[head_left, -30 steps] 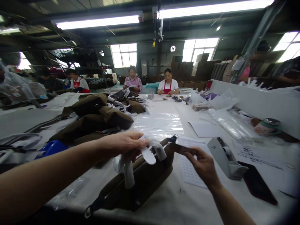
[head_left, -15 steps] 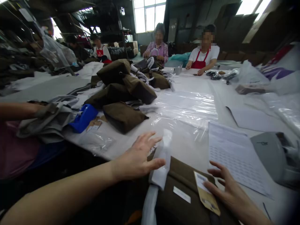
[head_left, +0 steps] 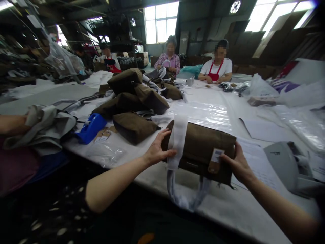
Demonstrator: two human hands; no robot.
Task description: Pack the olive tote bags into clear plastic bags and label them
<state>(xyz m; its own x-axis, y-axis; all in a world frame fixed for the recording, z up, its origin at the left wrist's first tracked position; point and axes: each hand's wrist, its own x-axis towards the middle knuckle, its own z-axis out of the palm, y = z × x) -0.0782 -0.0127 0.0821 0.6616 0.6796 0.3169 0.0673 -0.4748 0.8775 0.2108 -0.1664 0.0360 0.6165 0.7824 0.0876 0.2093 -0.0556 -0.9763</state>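
Note:
I hold a brown fabric bag up off the table between both hands. My left hand grips its left end, thumb on the front next to a white wrapped strap that runs over the bag and hangs in a loop below it. My right hand grips the right end, close to a small paper tag on the bag's front.
A pile of similar brown bags lies further back, with a blue tape dispenser to its left. A grey device and paper sheets sit at the right. Clear plastic sheets cover the white table. Other people sit at the far end; another person's arm holds grey fabric at left.
The bag lay flat on the table with my hands open over it; now both hands grip its ends and hold it raised and upright. My view has tilted up a little.

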